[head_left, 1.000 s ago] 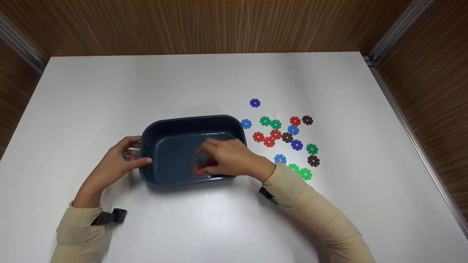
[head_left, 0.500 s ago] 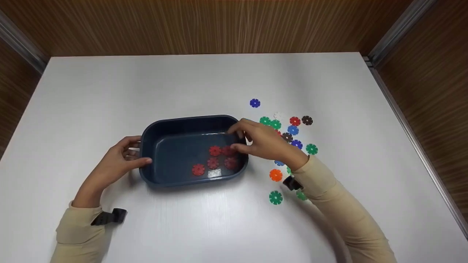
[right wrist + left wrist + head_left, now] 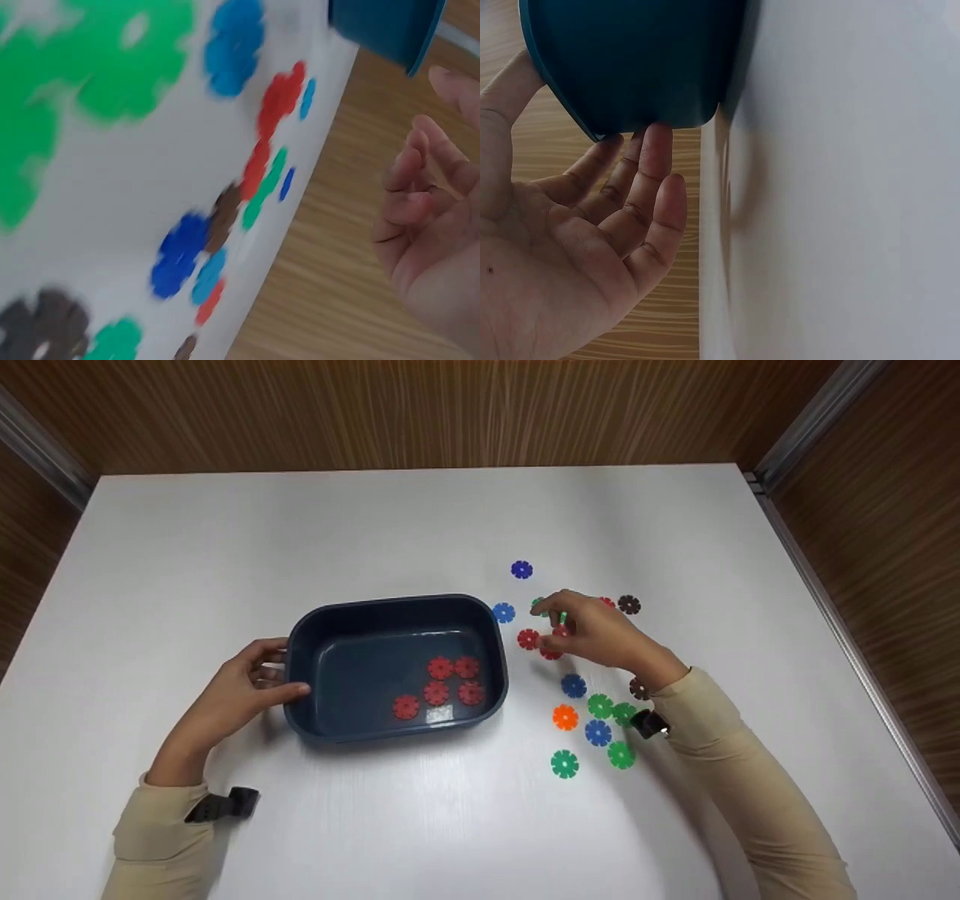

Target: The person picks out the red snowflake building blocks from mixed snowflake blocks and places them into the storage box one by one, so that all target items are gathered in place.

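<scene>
Dark blue rounded-rectangular plastic tub (image 3: 322,720) sits on the white table (image 3: 225,547), left of centre. Its long axis runs left-right across the table, tilted slightly so the right end lies a little farther from the person; opening faces up. Five red gear-shaped plastic discs (image 3: 442,690) lie flat on its floor, clustered toward the right end.

Left hand (image 3: 236,697) rests against the tub's left short wall. Thumb lies along the near corner, fingers straight against the outer wall (left wrist view shows fingertips (image 3: 656,150) touching the tub's underside edge). Grip relaxed, not clenched.

Right hand (image 3: 592,634) hovers over the scattered gear-shaped discs to the right of the tub, fingers bent downward toward a red disc (image 3: 528,639) on the table just beside the tub's right end. The right wrist view shows loosely curled fingers (image 3: 420,202) with nothing between them; grip empty.

Nearby: an orange disc (image 3: 565,717), green discs (image 3: 564,763), blue discs (image 3: 574,685) and brown discs (image 3: 628,604), all flat on the table.
</scene>
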